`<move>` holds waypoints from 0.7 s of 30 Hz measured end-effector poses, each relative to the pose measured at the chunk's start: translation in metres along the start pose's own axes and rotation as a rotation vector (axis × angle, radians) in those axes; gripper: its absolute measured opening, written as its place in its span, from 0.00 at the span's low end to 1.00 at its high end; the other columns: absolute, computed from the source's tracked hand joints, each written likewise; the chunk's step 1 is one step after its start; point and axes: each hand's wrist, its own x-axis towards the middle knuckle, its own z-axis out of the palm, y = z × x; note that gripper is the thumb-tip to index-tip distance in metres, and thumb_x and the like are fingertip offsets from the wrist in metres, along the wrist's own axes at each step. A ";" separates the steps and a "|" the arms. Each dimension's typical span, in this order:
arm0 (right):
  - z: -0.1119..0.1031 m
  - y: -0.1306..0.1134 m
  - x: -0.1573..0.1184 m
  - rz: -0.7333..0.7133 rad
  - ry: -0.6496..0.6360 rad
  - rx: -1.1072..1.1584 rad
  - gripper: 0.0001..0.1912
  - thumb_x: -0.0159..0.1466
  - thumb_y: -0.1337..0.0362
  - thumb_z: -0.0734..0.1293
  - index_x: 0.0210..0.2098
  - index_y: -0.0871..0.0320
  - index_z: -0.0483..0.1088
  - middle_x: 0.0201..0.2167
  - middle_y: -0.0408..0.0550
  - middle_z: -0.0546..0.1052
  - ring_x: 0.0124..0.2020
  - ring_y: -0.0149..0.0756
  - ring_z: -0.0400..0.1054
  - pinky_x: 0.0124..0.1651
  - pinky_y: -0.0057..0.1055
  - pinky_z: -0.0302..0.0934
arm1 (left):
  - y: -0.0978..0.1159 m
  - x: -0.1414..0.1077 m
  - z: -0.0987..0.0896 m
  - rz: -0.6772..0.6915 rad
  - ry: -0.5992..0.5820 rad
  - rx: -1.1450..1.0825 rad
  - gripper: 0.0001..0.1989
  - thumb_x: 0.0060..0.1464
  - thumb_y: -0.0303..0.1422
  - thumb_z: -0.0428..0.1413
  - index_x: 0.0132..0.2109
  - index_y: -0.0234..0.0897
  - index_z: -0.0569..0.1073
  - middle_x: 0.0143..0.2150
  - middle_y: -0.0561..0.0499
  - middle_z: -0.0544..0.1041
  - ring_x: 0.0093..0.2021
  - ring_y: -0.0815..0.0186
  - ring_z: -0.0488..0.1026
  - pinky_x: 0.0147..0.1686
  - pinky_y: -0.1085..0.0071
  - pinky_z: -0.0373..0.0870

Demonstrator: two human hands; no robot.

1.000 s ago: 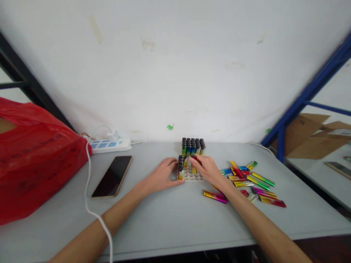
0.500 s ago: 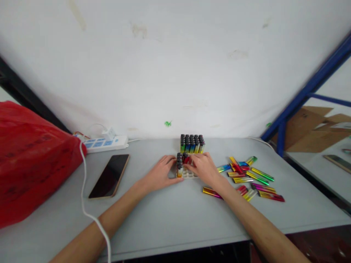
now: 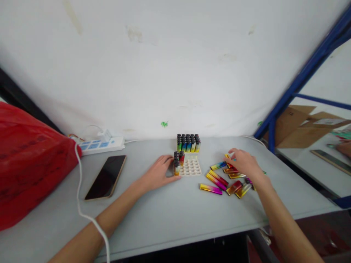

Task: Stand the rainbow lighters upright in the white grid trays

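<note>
A white tray [image 3: 193, 168] with rows of round holes lies on the grey table. Several lighters [image 3: 177, 164] stand upright along its left side, and a red lighter [image 3: 182, 159] stands beside them. My left hand [image 3: 160, 172] grips the tray's left edge, fingers behind and thumb along the front corner. My right hand [image 3: 244, 162] is over a loose pile of shiny metallic-coloured lighters [image 3: 216, 179]. Its thumb and forefinger are closed around a yellow-ended lighter [image 3: 227, 156], whose other end is hidden by the hand.
Behind the tray, a block of upright black-topped lighters [image 3: 188, 143] stands near the wall. On the left are a phone [image 3: 106, 178], a power strip [image 3: 102, 145], a white cable [image 3: 82, 208] and a red bag [image 3: 35, 164]. Cardboard boxes [image 3: 297, 128] stand beyond the blue frame [image 3: 285, 106].
My right hand has left the red lighter standing in the tray and moved right to the pile. Some pile lighters have shifted. My left hand stays at the tray, and the view has turned slightly right.
</note>
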 end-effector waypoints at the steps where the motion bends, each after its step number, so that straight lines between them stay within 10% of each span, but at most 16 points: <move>1: -0.001 0.006 -0.004 0.017 -0.038 -0.036 0.17 0.69 0.51 0.70 0.51 0.55 0.77 0.44 0.57 0.83 0.48 0.55 0.77 0.47 0.44 0.65 | 0.000 0.000 0.000 0.004 0.000 0.005 0.30 0.59 0.55 0.64 0.58 0.39 0.76 0.65 0.37 0.75 0.65 0.44 0.72 0.68 0.50 0.69; 8: -0.001 0.019 -0.013 -0.124 -0.034 0.048 0.09 0.68 0.61 0.69 0.44 0.56 0.80 0.44 0.58 0.82 0.47 0.52 0.77 0.48 0.42 0.67 | -0.002 0.001 0.002 0.016 -0.018 0.044 0.31 0.61 0.55 0.63 0.59 0.35 0.75 0.65 0.35 0.74 0.65 0.45 0.72 0.68 0.50 0.68; 21: -0.022 -0.046 0.021 -0.108 -0.123 1.546 0.23 0.53 0.45 0.83 0.38 0.53 0.79 0.40 0.45 0.82 0.45 0.40 0.75 0.53 0.37 0.69 | 0.001 0.002 -0.001 -0.006 -0.018 0.035 0.30 0.59 0.54 0.64 0.58 0.36 0.76 0.63 0.35 0.76 0.64 0.43 0.73 0.67 0.50 0.70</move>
